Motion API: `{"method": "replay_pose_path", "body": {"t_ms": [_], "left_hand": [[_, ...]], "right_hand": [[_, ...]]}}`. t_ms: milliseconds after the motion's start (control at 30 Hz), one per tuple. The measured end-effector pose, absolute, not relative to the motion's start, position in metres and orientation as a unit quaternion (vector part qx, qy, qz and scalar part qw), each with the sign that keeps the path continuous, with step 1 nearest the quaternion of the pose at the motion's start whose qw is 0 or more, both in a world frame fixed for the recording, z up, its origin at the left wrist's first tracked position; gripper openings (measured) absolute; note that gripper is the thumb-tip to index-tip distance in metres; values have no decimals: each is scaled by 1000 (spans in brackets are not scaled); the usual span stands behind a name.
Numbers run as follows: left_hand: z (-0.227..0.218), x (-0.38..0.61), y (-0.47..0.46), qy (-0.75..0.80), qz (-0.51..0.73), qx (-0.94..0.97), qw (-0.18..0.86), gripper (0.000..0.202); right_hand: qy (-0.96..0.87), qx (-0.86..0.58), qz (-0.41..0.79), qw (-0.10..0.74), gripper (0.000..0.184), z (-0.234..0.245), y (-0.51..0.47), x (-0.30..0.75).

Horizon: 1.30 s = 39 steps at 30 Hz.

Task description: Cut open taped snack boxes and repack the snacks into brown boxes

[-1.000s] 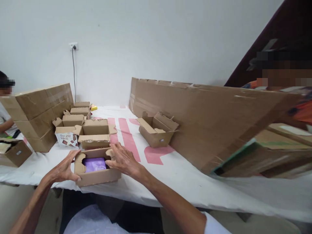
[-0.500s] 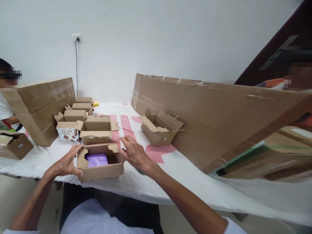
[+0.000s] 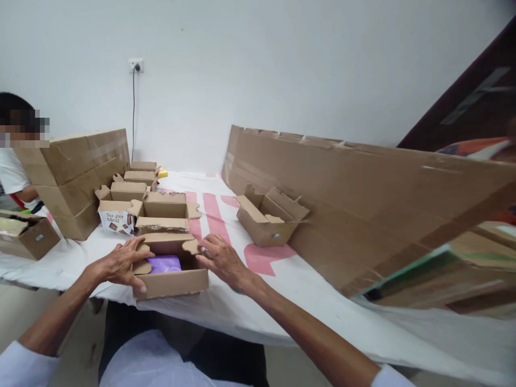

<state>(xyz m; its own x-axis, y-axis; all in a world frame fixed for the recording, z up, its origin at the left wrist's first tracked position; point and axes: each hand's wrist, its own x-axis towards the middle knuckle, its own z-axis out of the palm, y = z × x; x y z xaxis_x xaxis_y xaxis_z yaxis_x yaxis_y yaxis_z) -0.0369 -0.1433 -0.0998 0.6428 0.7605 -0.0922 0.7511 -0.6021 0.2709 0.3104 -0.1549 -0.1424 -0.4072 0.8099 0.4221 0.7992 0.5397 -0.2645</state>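
Observation:
A small brown cardboard box [image 3: 173, 282] sits at the near edge of the white-covered table [image 3: 306, 301], with a purple packet [image 3: 164, 263] inside it. My left hand [image 3: 121, 263] rests on the box's left side, fingers over the left flap and thumb on the front corner. My right hand [image 3: 221, 260] presses its fingertips against the right flap. Both side flaps lean inward over the purple packet.
Several open small boxes [image 3: 163, 210] stand in a row behind, one with a "Super Meal" packet [image 3: 116, 221]. Another open box [image 3: 269, 217] lies to the right. A long cardboard sheet [image 3: 363, 193] leans at right, a big carton [image 3: 76, 177] at left. A person [image 3: 14, 172] sits far left.
My right hand has come back onto the right flap after lifting off. My left hand has slid further over the left flap. The side flaps have folded inward.

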Motion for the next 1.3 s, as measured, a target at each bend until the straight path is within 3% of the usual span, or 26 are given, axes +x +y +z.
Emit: {"method": "replay_pose_path", "body": {"t_ms": [167, 267, 367, 500, 567, 667, 800, 967, 1300], "left_hand": [[-90, -27, -146, 425, 2, 896, 133, 80], [-91, -31, -149, 425, 22, 896, 129, 83], [-100, -42, -149, 407, 58, 901, 137, 90], [-109, -50, -145, 382, 98, 905, 158, 103], [-111, -50, -144, 375, 111, 906, 161, 101], [-110, -48, -144, 366, 123, 908, 161, 94], [-111, -48, -146, 370, 135, 903, 171, 93], [-115, -46, -153, 390, 156, 890, 179, 90], [-121, -43, -159, 400, 191, 872, 207, 92]], "right_hand": [[-882, -438, -57, 162, 37, -130, -146, 288], [-862, -480, -39, 156, 33, -129, -136, 279], [-817, -543, -3, 197, 26, -135, -131, 287], [-738, -600, 8, 310, 46, -151, -134, 306], [-745, -582, -40, 324, 37, -155, -137, 309], [-799, -533, -103, 259, 18, -148, -139, 302], [-849, -496, -116, 144, 21, -127, -140, 287], [-858, -496, -97, 90, 27, -116, -143, 279], [-851, -519, 63, -51, 33, -93, -141, 237]]}}
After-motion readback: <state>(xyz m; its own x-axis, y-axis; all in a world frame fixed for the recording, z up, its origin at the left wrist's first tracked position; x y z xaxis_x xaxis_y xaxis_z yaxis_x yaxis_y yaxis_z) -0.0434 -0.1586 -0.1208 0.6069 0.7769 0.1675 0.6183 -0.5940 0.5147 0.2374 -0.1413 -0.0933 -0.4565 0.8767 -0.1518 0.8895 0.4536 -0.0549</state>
